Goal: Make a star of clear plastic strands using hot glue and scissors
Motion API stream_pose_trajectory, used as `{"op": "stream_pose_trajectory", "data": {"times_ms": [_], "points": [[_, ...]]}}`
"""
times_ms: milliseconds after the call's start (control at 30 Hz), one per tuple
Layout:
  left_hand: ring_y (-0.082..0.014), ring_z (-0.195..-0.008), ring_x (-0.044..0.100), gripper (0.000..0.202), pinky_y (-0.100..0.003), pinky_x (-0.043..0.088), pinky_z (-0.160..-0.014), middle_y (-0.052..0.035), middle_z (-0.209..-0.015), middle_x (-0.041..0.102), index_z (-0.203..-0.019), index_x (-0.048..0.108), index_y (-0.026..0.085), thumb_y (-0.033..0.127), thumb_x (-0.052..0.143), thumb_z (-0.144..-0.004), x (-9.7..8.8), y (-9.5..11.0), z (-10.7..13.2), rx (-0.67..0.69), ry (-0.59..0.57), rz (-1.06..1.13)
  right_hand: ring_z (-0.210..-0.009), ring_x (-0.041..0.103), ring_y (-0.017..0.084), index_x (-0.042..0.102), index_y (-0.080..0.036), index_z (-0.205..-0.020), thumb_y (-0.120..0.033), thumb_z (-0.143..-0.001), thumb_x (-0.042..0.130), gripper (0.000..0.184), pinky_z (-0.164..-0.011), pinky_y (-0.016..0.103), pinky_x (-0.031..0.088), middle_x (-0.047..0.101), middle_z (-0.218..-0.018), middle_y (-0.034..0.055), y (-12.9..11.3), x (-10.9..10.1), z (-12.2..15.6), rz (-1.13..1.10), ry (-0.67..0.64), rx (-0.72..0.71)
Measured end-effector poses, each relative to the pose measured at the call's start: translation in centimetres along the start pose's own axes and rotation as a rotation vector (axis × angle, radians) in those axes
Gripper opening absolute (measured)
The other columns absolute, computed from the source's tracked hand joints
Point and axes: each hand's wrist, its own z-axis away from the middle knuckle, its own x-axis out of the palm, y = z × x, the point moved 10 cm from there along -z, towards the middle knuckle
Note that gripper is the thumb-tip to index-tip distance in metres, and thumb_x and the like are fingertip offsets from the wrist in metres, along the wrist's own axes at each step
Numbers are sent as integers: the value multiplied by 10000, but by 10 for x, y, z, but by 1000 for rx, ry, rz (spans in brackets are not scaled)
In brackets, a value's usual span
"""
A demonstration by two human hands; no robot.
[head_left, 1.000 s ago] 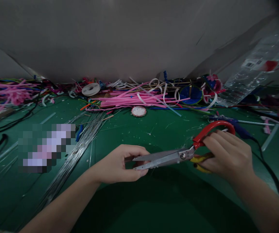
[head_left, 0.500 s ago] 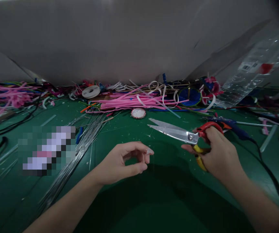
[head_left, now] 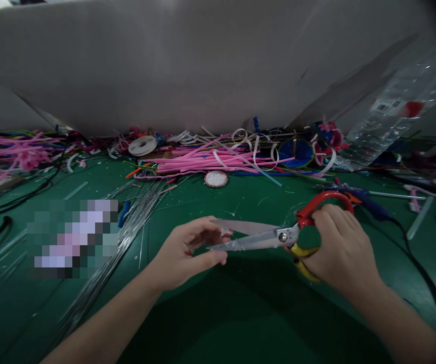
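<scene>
My right hand [head_left: 335, 247] grips the red and yellow handles of a pair of scissors [head_left: 256, 236]. The blades are spread and point left toward my left hand [head_left: 187, 250]. My left hand pinches a small clear piece [head_left: 225, 232] between thumb and fingertips, and that piece sits between the open blades. Both hands hover just above the green mat [head_left: 241, 313].
Pink tubes [head_left: 210, 156], white strips and a white spool [head_left: 142, 145] lie heaped along the far edge. A bundle of thin metal wires [head_left: 127, 227] runs diagonally at left. A round white cap [head_left: 216, 178], a blue glue gun [head_left: 365, 199] with black cord, and a clear plastic bottle [head_left: 396, 116] are also here.
The scissors swung away up and to the right half a second ago, then came back. Their open blades now straddle the small piece pinched in my left hand.
</scene>
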Motion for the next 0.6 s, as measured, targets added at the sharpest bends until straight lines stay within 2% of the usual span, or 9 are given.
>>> {"op": "stream_pose_trajectory", "data": {"times_ms": [133,333,600], "points": [[-92,-635,611,178,-274,493,-714,-60,-996,575,-911,545,153,165,627,-753,3,4,-1,-7,-9,-9,-625,446,177,484,-171,-730,-341,-712,525,176,-574,301,370,487,-683,55,-3,-6,0,47,37,-7],[-120,-670,597,147,-248,473,-647,-23,-812,536,-909,566,139,179,601,-772,9,9,-2,-34,-63,-72,-587,436,153,482,-172,-695,-345,-715,539,184,-549,285,354,476,-655,37,-5,-9,2,48,68,-15],[-95,-654,603,165,-234,483,-636,-16,-876,529,-950,542,162,165,581,-789,12,12,0,23,-76,-92,-591,454,147,482,-170,-714,-354,-727,542,193,-540,270,344,489,-663,34,-3,-10,4,73,73,-16]]}}
